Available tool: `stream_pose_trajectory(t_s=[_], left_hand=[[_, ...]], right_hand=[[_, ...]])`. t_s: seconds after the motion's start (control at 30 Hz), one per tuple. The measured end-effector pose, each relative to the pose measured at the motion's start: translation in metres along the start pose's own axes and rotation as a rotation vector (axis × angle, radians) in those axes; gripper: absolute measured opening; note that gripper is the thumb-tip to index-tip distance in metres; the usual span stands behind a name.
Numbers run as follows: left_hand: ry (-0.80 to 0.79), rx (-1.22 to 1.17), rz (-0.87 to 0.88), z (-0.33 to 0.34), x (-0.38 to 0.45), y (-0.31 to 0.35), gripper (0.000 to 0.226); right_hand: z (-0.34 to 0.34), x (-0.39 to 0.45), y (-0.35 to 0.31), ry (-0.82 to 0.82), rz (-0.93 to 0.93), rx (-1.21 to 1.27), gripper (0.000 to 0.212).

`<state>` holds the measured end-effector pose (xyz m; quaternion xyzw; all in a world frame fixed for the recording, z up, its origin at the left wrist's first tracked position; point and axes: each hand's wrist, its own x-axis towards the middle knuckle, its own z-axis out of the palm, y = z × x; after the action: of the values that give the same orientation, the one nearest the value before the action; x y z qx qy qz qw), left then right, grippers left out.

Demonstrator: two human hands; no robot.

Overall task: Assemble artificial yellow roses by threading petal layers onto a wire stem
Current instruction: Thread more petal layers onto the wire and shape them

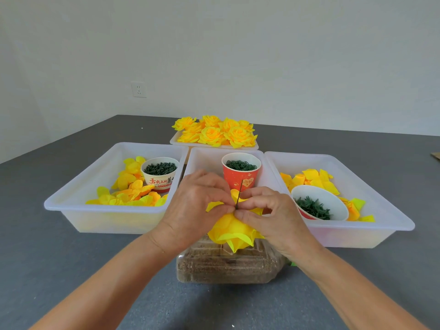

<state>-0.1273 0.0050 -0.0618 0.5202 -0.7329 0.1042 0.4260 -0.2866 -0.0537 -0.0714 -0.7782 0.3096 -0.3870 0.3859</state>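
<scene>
Well, partway through one rose (234,228): left hand (197,206) and right hand (269,210) both pinching the yellow petal layers around the wire stem (239,194), over a clear box (228,263). Finished roses (215,133) heaped on the back tray (175,140). Loose petals (129,186) left in the side bin (71,203). Red cup (241,172) of green rings just behind, no real obstacle.

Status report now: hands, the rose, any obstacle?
Left hand and right hand both pinch at wire stem. Yellow rose upside down on stem, above clear box. No obstacle seen.
</scene>
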Motion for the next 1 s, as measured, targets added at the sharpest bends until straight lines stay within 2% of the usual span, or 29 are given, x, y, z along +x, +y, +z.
stream_pose_trajectory(t_s=[0.07,0.23,0.33,0.43,0.57,0.67,0.73,0.8,0.9,1.0], left_hand=[[-0.024,-0.066,-0.039,-0.001,-0.003,0.000,0.003],[-0.107,-0.194,-0.119,0.000,-0.008,-0.002,0.018],[-0.104,-0.267,-0.156,0.002,-0.009,-0.006,0.022],[-0.083,-0.326,-0.181,0.006,-0.013,-0.009,0.021],[-0.063,-0.344,-0.227,0.010,-0.016,-0.012,0.018],[-0.061,-0.352,-0.274,0.009,-0.016,-0.009,0.010],[-0.071,-0.351,-0.294,0.007,-0.014,-0.006,0.014],[-0.083,-0.345,-0.313,0.007,-0.011,-0.004,0.016],[-0.107,-0.344,-0.336,0.009,-0.007,-0.004,0.008],[-0.123,-0.389,-0.354,0.011,-0.005,-0.003,0.003]], right_hand=[[0.000,-0.001,0.003,-0.018,0.009,0.006,0.017],[0.001,0.000,0.012,-0.013,-0.061,-0.032,0.003],[0.005,-0.003,0.019,0.021,-0.152,-0.021,0.010],[0.009,-0.005,0.026,0.046,-0.213,0.041,0.004],[0.012,-0.007,0.031,0.062,-0.220,0.089,0.009],[0.010,-0.008,0.028,0.045,-0.181,0.099,0.013],[0.007,-0.007,0.028,0.013,-0.125,0.108,0.019],[0.004,-0.006,0.026,-0.022,-0.054,0.198,0.015],[0.005,-0.008,0.021,0.028,0.057,0.373,0.013],[-0.006,-0.004,0.017,0.071,0.121,0.393,0.018]])
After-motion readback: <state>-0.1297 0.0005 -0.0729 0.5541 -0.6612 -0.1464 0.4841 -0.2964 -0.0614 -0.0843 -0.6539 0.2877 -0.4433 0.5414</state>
